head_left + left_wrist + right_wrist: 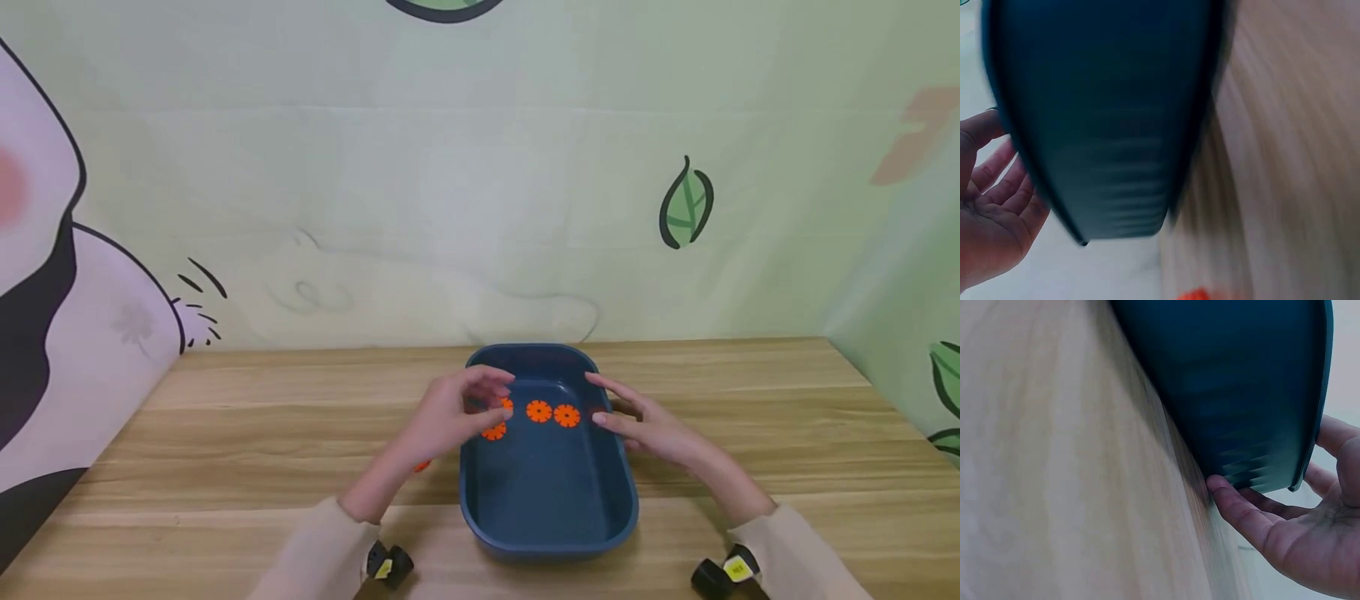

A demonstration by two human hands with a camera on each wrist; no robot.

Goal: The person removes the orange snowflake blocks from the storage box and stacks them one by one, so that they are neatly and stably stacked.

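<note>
A deep blue rectangular bin stands on the wooden table. Several orange notched plastic discs show inside it, some partly covered by my left hand. That hand hovers over the bin's left rim, thumb and fingers parted; the left wrist view shows no disc in its palm. At the opposite rim, my right hand reaches thumb and index finger over the edge. In the right wrist view its lower fingers lie loosely against the outer wall, fairly straight.
Another orange disc lies on the table left of the bin, mostly hidden by my left wrist. Behind the wooden table hangs a pale green printed cloth. A black camera is strapped to each wrist.
</note>
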